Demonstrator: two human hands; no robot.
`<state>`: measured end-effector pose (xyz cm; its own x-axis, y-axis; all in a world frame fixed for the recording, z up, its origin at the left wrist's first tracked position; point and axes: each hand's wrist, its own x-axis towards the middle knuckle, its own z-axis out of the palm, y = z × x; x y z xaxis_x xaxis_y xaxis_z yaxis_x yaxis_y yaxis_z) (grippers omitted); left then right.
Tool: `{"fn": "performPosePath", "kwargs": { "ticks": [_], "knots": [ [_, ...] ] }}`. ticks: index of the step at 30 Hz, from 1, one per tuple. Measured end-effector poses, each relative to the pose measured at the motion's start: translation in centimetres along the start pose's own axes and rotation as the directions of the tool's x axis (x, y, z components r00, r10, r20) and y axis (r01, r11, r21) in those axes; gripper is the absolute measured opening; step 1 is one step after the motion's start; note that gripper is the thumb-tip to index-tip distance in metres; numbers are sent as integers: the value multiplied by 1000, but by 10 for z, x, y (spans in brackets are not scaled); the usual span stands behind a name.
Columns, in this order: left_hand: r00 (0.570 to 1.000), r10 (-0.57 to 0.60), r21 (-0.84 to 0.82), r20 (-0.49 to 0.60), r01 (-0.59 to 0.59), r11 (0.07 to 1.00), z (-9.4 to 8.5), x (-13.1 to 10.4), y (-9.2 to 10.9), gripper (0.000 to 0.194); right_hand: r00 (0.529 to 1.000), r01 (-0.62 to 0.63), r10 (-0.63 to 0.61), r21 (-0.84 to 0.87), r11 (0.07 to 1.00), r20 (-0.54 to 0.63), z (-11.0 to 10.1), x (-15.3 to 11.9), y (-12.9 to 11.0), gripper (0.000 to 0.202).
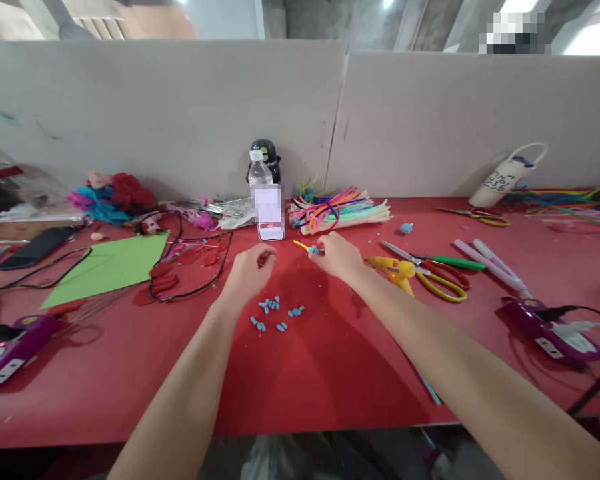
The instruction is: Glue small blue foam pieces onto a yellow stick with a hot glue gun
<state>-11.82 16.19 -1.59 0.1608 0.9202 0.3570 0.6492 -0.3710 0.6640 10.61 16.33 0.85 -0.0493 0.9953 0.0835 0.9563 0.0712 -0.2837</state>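
My right hand [339, 256] is closed, its fingertips at a small blue fuzzy piece with a yellow stem [301, 246], which looks made of pipe cleaner. The yellow stem points left, away from my fingers. To the left, my left hand [251, 272] hovers with curled fingers near a propped phone [271, 233]; whatever lies between its fingertips is hidden. Several short blue pipe cleaner pieces [269, 305] are scattered on the red table [300, 380] between my forearms. A small blue fuzzy cluster [406, 228] rests beyond my right hand.
Colourful pipe cleaners [350, 212] lie in a bundle behind my right hand. A yellow glue gun [397, 269] and scissors [443, 285] sit beside my right forearm. Clear bottle [259, 171], green sheet [110, 265], black cable [225, 257] and purple power strips [545, 330] surround the work area.
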Motion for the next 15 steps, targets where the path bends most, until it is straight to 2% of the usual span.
{"fn": "performPosePath", "kwargs": {
  "ticks": [3,7,9,12,15],
  "knots": [
    [1000,15,11,-2,-15,1000,0,-1,3,21,999,-30,30,-2,1000,32,14,20,-7,27],
    [1000,4,36,-11,-4,999,-2,-1,6,23,1000,-17,16,46,999,21,13,20,-8,19],
    [998,70,50,10,-70,996,-2,-2,12,31,1000,26,-27,100,995,10,4,9,-5,19],
    [967,241,90,78,-248,965,-1,-8,26,42,987,153,-159,232,961,10,-10,-19,5,20],
    [936,291,107,199,-316,943,3,-16,46,40,950,270,-311,523,808,-11,-18,-49,18,22]
  ]
}}
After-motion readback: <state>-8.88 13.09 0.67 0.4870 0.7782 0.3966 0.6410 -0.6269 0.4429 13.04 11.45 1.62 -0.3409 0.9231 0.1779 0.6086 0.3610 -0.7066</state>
